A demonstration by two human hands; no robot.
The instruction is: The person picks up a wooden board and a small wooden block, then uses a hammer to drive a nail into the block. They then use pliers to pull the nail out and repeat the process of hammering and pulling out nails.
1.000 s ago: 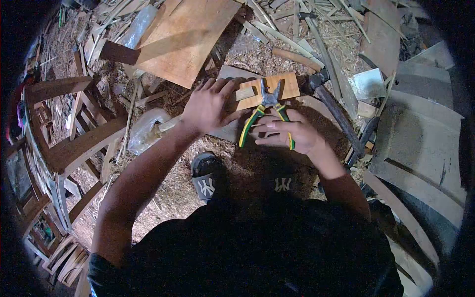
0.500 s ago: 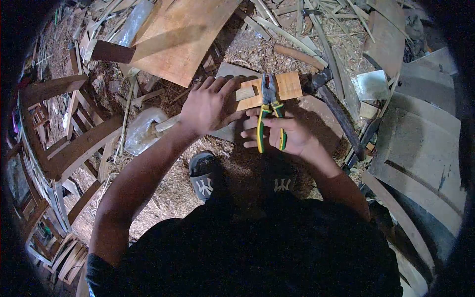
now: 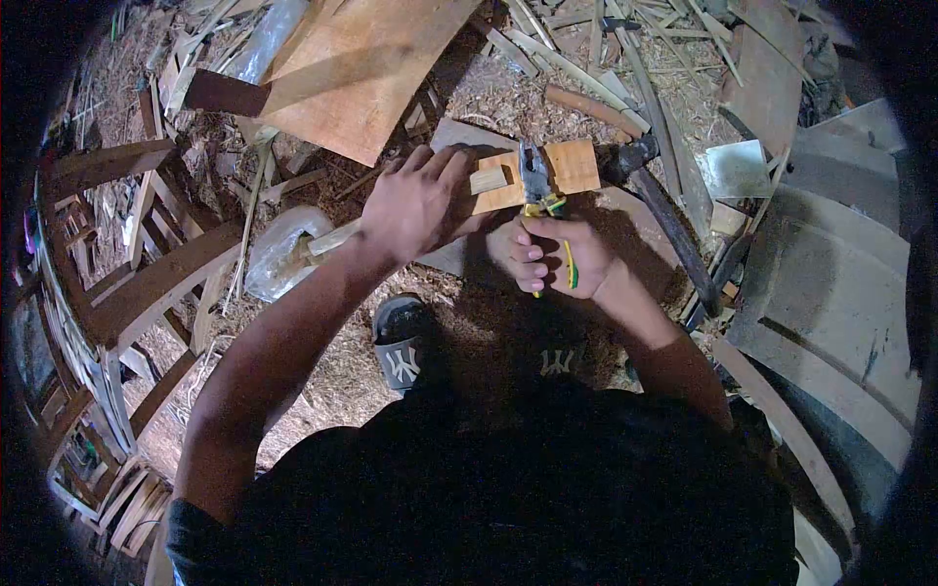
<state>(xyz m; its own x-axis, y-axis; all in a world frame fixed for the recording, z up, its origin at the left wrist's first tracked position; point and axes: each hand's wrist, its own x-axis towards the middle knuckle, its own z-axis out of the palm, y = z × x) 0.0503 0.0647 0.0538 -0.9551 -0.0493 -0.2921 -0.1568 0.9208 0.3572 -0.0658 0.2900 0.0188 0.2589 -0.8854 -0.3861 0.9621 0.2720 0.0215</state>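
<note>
My right hand (image 3: 572, 259) is closed around the handles of pliers (image 3: 535, 181) with yellow-and-green grips. The pliers' metal jaws point away from me and lie over a light wooden board (image 3: 575, 166). My left hand (image 3: 408, 210) grips the left end of this board, its thumb along the near side and its fingers over the far side. Between my left hand and the pliers, a short wooden block (image 3: 488, 180) sits on the board. What the jaws touch is too small to make out. Under the board lies a flat grey slab (image 3: 454, 256).
A hammer (image 3: 674, 234) with a dark handle rests to the right, and another hammer (image 3: 618, 24) lies farther off. A plywood sheet (image 3: 362, 78) is at the upper left. Curved wooden frames (image 3: 166, 283) stand at left, panels (image 3: 831, 283) at right. Shavings and offcuts cover the floor.
My right fingers, loose and spread around the pliers before, have closed on the handles. The handles have come together. My left hand and the board have barely moved.
</note>
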